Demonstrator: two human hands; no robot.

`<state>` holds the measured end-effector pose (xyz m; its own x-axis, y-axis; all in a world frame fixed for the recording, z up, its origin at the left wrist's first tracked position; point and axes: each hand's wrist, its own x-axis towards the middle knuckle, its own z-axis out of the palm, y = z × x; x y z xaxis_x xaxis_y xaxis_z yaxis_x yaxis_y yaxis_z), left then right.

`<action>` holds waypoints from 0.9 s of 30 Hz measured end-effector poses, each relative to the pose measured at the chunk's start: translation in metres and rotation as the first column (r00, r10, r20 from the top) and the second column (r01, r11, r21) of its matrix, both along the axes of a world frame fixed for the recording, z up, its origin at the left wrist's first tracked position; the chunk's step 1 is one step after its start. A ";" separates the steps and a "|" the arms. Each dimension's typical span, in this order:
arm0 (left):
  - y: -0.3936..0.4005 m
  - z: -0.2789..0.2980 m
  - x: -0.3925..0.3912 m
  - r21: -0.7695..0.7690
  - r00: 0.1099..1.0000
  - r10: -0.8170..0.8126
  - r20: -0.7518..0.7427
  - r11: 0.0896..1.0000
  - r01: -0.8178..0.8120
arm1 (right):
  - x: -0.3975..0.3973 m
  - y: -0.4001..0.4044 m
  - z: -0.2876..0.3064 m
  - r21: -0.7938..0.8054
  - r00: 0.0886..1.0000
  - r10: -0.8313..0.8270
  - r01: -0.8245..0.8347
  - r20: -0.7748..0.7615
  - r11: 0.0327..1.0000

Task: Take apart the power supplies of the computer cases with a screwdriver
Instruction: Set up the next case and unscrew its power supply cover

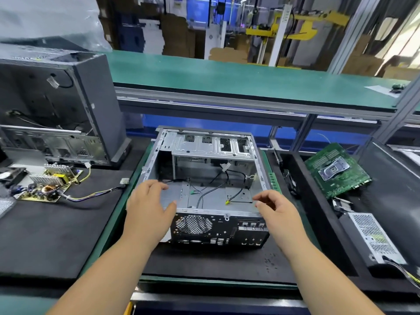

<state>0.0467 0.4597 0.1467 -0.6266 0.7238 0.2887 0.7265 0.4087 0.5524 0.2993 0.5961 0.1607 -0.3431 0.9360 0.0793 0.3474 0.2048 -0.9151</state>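
Plainly empty, the left hand (148, 209) and right hand (278, 211), each grip apart, flank the open computer case (204, 183) mid-surface; likely stiff, sharp-edged sheet metal, best held at nine and three o'clock walls.

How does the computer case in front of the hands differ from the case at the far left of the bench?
The centre case lies flat with its open side up; the left case stands upright, its open side facing the camera. The centre case sits between the left hand and the right hand; no hand is near the left case. The centre case's inside is lit and shows loose cables; the left case's inside is mostly dark. Both are grey metal shells, largely stripped.
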 end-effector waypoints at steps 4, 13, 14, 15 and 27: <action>-0.009 0.002 -0.020 -0.037 0.995 0.082 -0.056 0.996 -0.084 | -0.010 0.010 0.002 0.283 0.915 -0.118 0.003 0.387 0.959; -0.004 -0.006 -0.051 -0.374 0.998 0.055 0.031 0.927 -0.039 | -0.044 0.032 0.004 -0.001 0.644 -0.044 0.069 0.763 0.998; -0.004 -0.008 -0.052 -0.384 0.999 0.047 0.009 0.922 -0.040 | -0.044 0.031 0.003 0.006 0.626 -0.043 0.061 0.779 0.998; -0.004 -0.010 -0.053 -0.388 0.999 0.037 -0.006 0.921 -0.037 | -0.043 0.031 0.002 0.023 0.613 -0.054 0.057 0.788 0.998; 0.023 0.002 -0.103 -0.446 0.988 -0.153 -0.033 0.887 0.123 | -0.047 0.002 -0.001 0.101 0.329 -0.094 -0.004 0.940 0.995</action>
